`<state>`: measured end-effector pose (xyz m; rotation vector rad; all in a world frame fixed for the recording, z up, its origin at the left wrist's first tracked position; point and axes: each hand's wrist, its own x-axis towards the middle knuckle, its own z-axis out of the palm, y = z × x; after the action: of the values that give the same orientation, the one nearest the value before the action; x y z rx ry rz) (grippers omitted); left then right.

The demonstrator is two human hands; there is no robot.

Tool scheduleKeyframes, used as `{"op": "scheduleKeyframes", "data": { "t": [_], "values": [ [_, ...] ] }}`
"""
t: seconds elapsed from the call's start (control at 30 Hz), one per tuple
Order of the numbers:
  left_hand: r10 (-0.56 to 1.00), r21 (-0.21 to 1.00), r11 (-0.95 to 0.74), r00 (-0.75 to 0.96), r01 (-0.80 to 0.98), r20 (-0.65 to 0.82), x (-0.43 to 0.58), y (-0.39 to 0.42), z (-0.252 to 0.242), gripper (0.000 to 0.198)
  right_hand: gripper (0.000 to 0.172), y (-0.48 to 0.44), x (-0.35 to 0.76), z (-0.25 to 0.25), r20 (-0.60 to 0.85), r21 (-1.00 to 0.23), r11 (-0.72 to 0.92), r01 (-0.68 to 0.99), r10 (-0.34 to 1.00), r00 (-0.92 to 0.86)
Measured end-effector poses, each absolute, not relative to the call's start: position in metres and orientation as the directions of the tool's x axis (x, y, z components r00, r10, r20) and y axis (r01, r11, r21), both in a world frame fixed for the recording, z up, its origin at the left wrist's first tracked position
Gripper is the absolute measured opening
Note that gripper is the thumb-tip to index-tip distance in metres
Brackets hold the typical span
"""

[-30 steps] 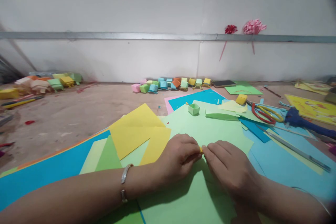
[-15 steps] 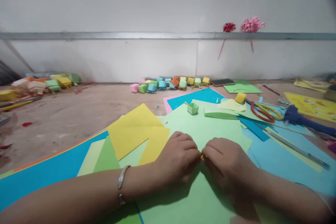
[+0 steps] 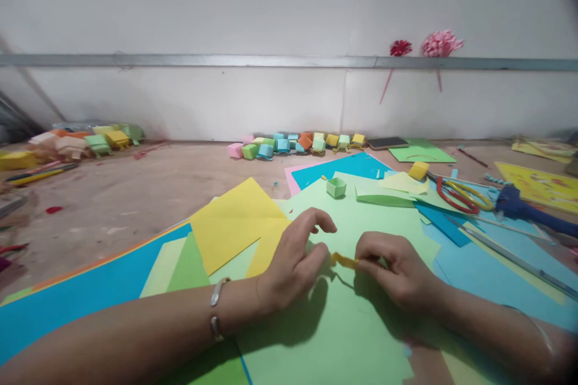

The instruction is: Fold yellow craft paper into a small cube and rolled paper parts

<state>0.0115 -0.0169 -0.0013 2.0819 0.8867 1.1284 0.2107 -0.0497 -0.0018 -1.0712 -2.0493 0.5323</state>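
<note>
A small bent strip of yellow paper (image 3: 345, 261) sticks out to the left from my right hand (image 3: 397, 267), whose thumb and fingers pinch its right end. Just left of the strip's free end is my left hand (image 3: 298, 261), with thumb and index finger apart and nothing seen between them. Both hands hover over a large light green sheet (image 3: 347, 325). Beyond them on that sheet stands a small open green paper box (image 3: 336, 187). A folded yellow sheet (image 3: 235, 216) lies beside my left hand.
Scissors (image 3: 458, 195) with red and yellow handles and a small yellow paper cube (image 3: 418, 170) lie to the right, near a blue tool (image 3: 515, 204). Folded paper cubes (image 3: 283, 145) line the wall. More paper pieces (image 3: 97, 144) and pencils (image 3: 40, 174) are at the left.
My left hand has let go of the yellow strip, opened its fingers and drawn slightly left. The strip now shows between the hands, still pinched by my right hand.
</note>
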Motion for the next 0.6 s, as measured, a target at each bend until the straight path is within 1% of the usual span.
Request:
{"op": "scheduleKeyframes", "data": {
  "t": [0.1, 0.17, 0.2, 0.27, 0.33, 0.37, 0.4, 0.43, 0.47, 0.5, 0.53, 0.57, 0.6],
  "values": [
    [0.843, 0.832, -0.517, 0.288, 0.202, 0.454, 0.014, -0.013, -0.002, 0.019, 0.021, -0.032, 0.225, -0.004, 0.412, -0.653, 0.455, 0.606, 0.884, -0.22],
    [0.869, 0.869, -0.472, 0.243, 0.147, 0.431, 0.015, -0.006, 0.0, 0.013, 0.017, -0.018, 0.24, -0.007, 0.436, -0.614, 0.383, 0.69, 0.893, -0.108],
    [0.887, 0.889, -0.437, 0.225, 0.133, 0.402, 0.014, -0.002, 0.003, 0.011, 0.019, -0.012, 0.248, -0.009, 0.448, -0.6, 0.36, 0.715, 0.891, -0.072],
    [0.927, 0.922, -0.353, 0.196, 0.157, 0.321, 0.011, 0.01, 0.011, 0.01, 0.027, -0.002, 0.262, -0.014, 0.474, -0.573, 0.328, 0.751, 0.88, -0.022],
    [0.953, 0.928, -0.28, 0.188, 0.245, 0.238, 0.004, 0.024, 0.021, 0.014, 0.03, 0.004, 0.27, -0.018, 0.5, -0.553, 0.323, 0.768, 0.866, -0.005],
    [0.948, 0.898, -0.286, 0.232, 0.333, 0.216, 0.0, 0.03, 0.026, 0.016, 0.029, 0.006, 0.271, -0.02, 0.511, -0.545, 0.33, 0.771, 0.859, -0.006],
    [0.927, 0.824, -0.343, 0.305, 0.451, 0.219, -0.005, 0.034, 0.031, 0.016, 0.029, 0.006, 0.271, -0.021, 0.52, -0.54, 0.34, 0.77, 0.854, -0.012],
    [0.887, 0.692, -0.434, 0.41, 0.576, 0.215, -0.01, 0.038, 0.034, 0.017, 0.027, 0.006, 0.27, -0.022, 0.527, -0.535, 0.351, 0.768, 0.85, -0.021],
    [0.841, 0.54, -0.519, 0.508, 0.663, 0.185, -0.015, 0.04, 0.037, 0.018, 0.026, 0.006, 0.268, -0.022, 0.532, -0.531, 0.361, 0.766, 0.846, -0.03],
    [0.815, 0.465, -0.559, 0.558, 0.686, 0.157, -0.02, 0.041, 0.039, 0.018, 0.025, 0.005, 0.266, -0.022, 0.536, -0.527, 0.37, 0.765, 0.843, -0.039],
    [0.792, 0.425, -0.586, 0.599, 0.689, 0.121, -0.025, 0.041, 0.04, 0.023, 0.023, 0.003, 0.264, -0.022, 0.54, -0.524, 0.378, 0.763, 0.841, -0.045],
    [0.751, 0.344, -0.628, 0.659, 0.698, 0.033, -0.029, 0.04, 0.04, 0.032, 0.022, 0.002, 0.262, -0.021, 0.543, -0.521, 0.383, 0.763, 0.838, -0.05],
    [0.732, 0.286, -0.644, 0.68, 0.709, -0.038, -0.032, 0.039, 0.04, 0.039, 0.022, 0.001, 0.26, -0.02, 0.547, -0.518, 0.387, 0.763, 0.835, -0.052]
  ]
}}
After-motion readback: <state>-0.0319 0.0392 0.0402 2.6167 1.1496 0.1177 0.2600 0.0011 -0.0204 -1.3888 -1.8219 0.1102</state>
